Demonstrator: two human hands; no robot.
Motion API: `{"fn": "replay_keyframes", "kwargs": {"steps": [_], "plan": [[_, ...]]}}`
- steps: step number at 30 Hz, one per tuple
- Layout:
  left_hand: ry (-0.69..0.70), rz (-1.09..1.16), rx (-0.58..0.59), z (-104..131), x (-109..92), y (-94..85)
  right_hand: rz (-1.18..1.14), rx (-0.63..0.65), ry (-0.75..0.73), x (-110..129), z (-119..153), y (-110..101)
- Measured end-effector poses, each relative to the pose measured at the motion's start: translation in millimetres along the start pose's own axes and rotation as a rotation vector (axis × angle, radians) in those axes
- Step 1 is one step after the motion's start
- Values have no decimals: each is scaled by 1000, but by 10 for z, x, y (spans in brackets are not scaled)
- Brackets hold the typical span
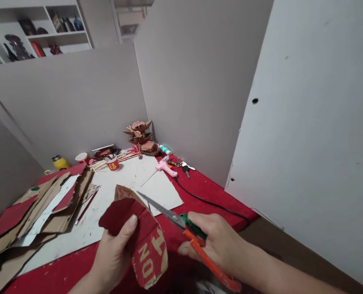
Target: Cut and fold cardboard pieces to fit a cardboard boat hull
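Observation:
My left hand [115,251] grips a red piece of cardboard [144,241] with pale printed letters, the thumb lying across its front. Its lower right edge is cut to a curve. In my right hand [219,241] is a pair of scissors [165,212] with one green and one orange handle. The blades point up and left, just beyond the cardboard's right edge; whether they touch it I cannot tell. Behind the cardboard, a brown boat-shaped piece [124,192] shows partly above its top edge.
Stacked cardboard sheets [46,208] lie on the left. A white board [108,192] covers part of the red tablecloth [196,188]. Farther back are a pink glue gun [165,166] with a black cord, a paper cup [112,164], small brown boat models [140,132], and grey partition walls [193,90].

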State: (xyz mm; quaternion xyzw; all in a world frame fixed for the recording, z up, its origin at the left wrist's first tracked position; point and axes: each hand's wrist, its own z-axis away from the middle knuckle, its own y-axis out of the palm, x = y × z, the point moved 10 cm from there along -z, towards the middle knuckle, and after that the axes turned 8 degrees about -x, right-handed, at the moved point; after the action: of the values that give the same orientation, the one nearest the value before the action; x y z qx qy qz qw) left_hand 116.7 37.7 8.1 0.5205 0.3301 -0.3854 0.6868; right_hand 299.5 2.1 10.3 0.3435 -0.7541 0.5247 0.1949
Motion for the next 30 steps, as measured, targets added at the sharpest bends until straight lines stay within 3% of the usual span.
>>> {"fn": "replay_keyframes", "kwargs": {"steps": [6, 9, 15, 20, 26, 30], "plan": [[78, -80, 16, -77, -257, -69, 265, -209, 107, -298, -111, -432], [114, -177, 51, -158, -363, -136, 491, -216, 181, -473, -194, -551], [486, -599, 11, -262, -876, -213, 740, -68, 355, -849, -416, -594], [515, -571, 91, -346, -927, -227, 760, -74, 403, -1008, -599, -661], [688, -580, 169, -305, -1008, -164, 751, -80, 393, -1125, -786, -592], [786, -603, 172, -250, -1031, -74, 709, -111, 292, -936, -850, -510]]}}
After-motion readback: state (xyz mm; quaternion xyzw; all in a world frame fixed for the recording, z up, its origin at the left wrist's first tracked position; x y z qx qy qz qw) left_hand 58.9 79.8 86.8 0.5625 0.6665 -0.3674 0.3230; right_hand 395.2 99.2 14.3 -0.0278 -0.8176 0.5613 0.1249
